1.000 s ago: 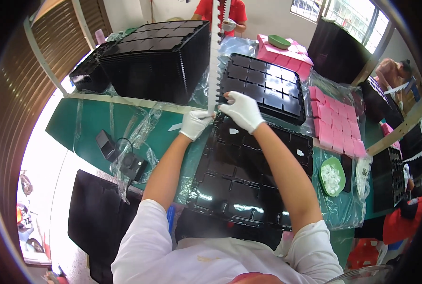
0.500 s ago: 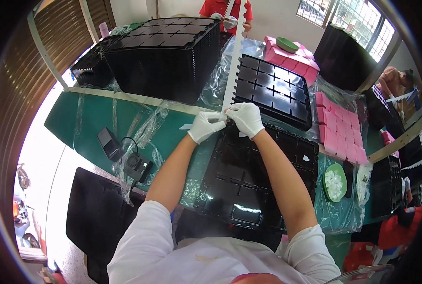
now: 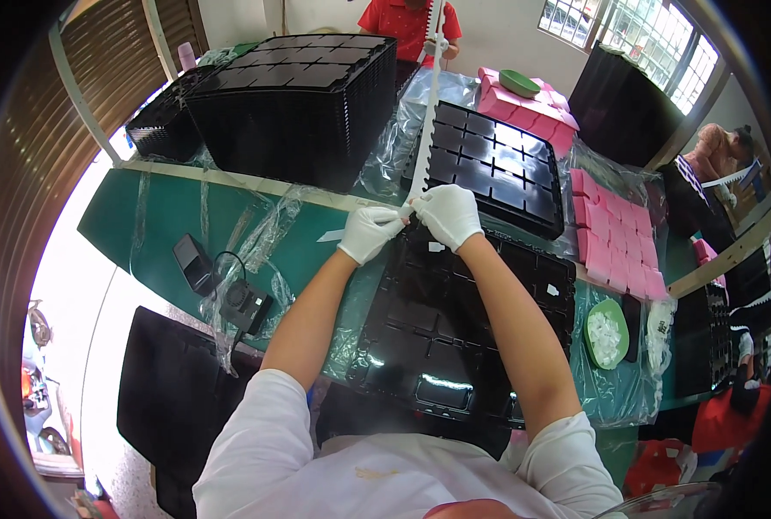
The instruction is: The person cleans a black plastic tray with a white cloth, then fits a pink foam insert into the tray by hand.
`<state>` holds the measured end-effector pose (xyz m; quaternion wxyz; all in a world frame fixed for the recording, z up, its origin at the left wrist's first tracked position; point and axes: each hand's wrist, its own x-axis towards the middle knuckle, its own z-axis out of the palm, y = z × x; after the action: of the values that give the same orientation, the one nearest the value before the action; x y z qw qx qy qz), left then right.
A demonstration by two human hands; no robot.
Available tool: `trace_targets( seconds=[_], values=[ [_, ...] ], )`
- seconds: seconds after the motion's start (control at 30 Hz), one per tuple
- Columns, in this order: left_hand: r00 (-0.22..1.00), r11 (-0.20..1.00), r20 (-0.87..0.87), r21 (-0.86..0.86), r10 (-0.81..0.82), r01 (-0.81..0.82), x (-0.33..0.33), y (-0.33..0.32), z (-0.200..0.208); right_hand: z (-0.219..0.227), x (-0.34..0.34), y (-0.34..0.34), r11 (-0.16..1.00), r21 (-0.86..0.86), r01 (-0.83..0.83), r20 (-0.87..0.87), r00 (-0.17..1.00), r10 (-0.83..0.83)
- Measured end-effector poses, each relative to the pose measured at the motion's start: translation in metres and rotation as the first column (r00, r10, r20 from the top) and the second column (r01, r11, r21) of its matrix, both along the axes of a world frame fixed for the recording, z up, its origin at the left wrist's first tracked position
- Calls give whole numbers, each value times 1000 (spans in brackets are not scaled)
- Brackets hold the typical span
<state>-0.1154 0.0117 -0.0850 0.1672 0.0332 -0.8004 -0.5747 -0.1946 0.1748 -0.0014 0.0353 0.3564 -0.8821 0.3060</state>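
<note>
White toothed strip (image 3: 426, 143) is pinched in the grip of left hand (image 3: 371, 232) and right hand (image 3: 448, 216), near a black tray (image 3: 450, 303).

White tee (image 3: 333, 484), short sleeves (image 3: 260, 424), little yellowish mark (image 3: 376, 473) up front. Left hand (image 3: 371, 232) and right hand (image 3: 450, 215) both rock white gloves (image 3: 454, 223).

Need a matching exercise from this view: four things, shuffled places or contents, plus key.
1. Toothed white strip
2. Nearer green bowl
3. Farther green bowl
4. Black corded device

A. atop pink blocks
B. on green tabletop, left of both hands
C. holds white pieces
D. near end at left hand and right hand

Pairs: 1-D, 2-C, 3-A, 4-B
</note>
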Motion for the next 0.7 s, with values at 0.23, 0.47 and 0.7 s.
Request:
trace_targets(
  seconds=[0.23,0.47,0.7],
  values=[
    [979,999,-202,-30,7,-13,4,13,-14,26,29,36,982,-127,139,676,737,-17],
    [988,955,-135,-276,70,-105,3,-10,-5,70,96,154,997,-28,69,511,859,-45],
    [983,965,-174,-239,63,-104,-14,-16,-15,35,154,287,919,394,2,332,932,-145]
  ],
)
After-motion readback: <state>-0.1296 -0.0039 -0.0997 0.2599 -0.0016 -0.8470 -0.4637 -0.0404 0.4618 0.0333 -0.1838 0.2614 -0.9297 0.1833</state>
